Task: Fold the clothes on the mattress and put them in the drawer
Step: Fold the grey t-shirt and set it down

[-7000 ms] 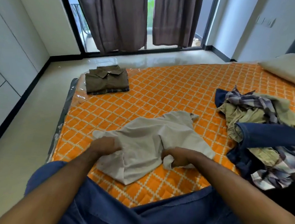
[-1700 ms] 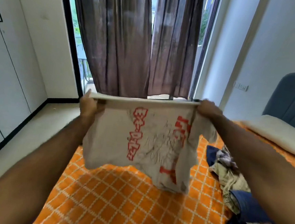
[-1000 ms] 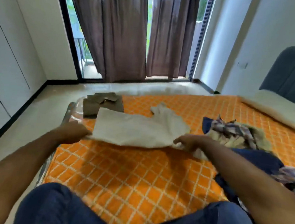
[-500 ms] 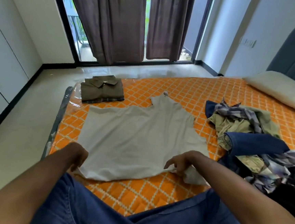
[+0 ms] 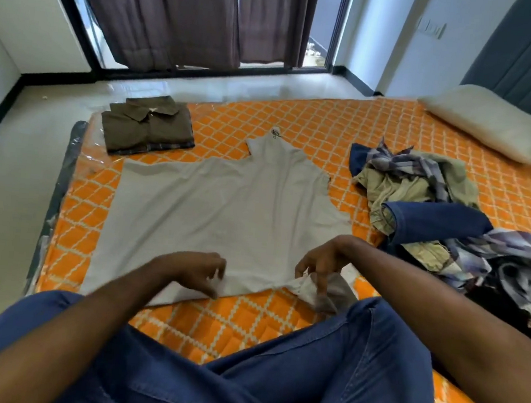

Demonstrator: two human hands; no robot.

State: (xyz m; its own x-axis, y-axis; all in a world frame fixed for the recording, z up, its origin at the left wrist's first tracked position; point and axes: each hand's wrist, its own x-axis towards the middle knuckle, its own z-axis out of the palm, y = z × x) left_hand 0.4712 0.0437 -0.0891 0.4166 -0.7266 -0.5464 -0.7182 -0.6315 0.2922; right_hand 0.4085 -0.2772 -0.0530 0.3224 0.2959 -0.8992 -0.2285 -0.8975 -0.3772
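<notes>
**Grey shirt spread flat on the mattress**

At ten o'clock lies a folded brown shirt (image 5: pixel 147 124). The left hand (image 5: pixel 194 270) hovers, fingers loosely curled, over the grey shirt (image 5: pixel 221 210) (face down); the right hand (image 5: pixel 323 261) pinches its sleeve (image 5: pixel 317 291). At three o'clock: unfolded clothes (image 5: pixel 442 217) on the mattress (image 5: pixel 328 123).

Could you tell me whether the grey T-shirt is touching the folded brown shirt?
Apart. The head view shows a strip of orange mattress between the grey T-shirt and the folded brown shirt.
</notes>
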